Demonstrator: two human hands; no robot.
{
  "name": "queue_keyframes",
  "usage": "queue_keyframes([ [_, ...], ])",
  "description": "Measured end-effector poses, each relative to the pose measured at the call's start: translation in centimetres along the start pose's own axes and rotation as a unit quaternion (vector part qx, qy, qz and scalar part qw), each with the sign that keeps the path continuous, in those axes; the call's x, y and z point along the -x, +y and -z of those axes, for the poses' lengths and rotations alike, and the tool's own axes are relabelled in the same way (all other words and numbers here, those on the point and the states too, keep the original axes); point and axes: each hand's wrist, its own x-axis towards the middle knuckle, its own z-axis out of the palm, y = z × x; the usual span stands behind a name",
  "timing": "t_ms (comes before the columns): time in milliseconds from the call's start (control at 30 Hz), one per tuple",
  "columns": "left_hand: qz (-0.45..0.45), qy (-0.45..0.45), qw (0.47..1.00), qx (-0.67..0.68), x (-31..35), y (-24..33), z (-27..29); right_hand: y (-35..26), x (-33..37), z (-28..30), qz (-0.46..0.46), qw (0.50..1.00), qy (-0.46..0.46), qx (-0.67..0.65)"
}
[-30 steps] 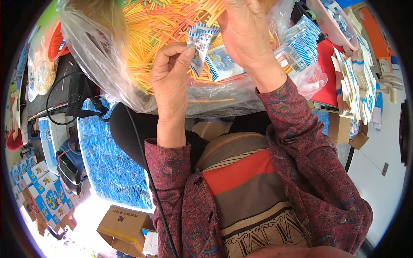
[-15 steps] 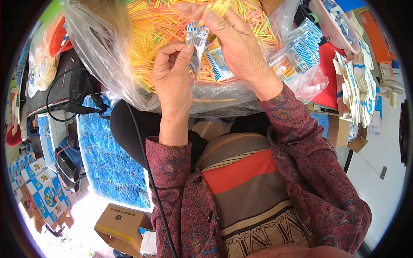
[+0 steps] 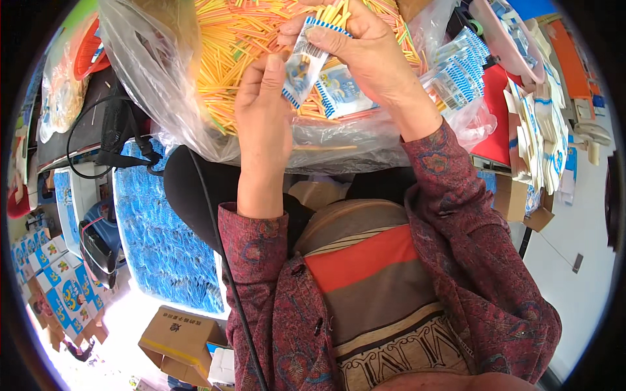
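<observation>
Hands meet near the top edge of the view, over a big clear plastic bag (image 3: pixel 163 85) filled with yellow and orange sticks (image 3: pixel 235 45), too many to count. The left hand (image 3: pixel 264 98) pinches the lower edge of one small blue-and-white sachet (image 3: pixel 301 62) between thumb and fingers. The right hand (image 3: pixel 365 45) grips the sachet's top edge and also holds a small bunch of yellow sticks (image 3: pixel 336 13) against it; their number cannot be told. A second sachet (image 3: pixel 339 91) lies flat on the sticks just below the right hand. The bag's crumpled rim sags toward the person's lap, close under both wrists, so there is little free room below the hands.

To the right, a clear packet of blue-striped sachets (image 3: pixel 456 78) rests against the bag, touching a red surface (image 3: pixel 495 124). Further right, loose printed packs (image 3: pixel 541 143) are stacked along the edge. On the left, a tray of blue sachets (image 3: pixel 156 241) sits beside the knee, with one brown cardboard box (image 3: pixel 179 342) on the floor below it. An orange basket (image 3: pixel 88 52) shows at upper left.
</observation>
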Motion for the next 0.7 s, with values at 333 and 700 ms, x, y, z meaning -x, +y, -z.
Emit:
queue_keyframes([
  [333, -0.074, 0.035, 0.996, -0.021, -1.1, -2.5, 2.0, 1.8, 0.2, 0.5, 0.053, 0.996, -0.008, -0.070],
  [700, -0.071, 0.039, 0.997, 0.012, -0.7, -2.3, 1.9, 1.4, 0.9, -0.4, 0.001, 0.995, 0.097, 0.012],
])
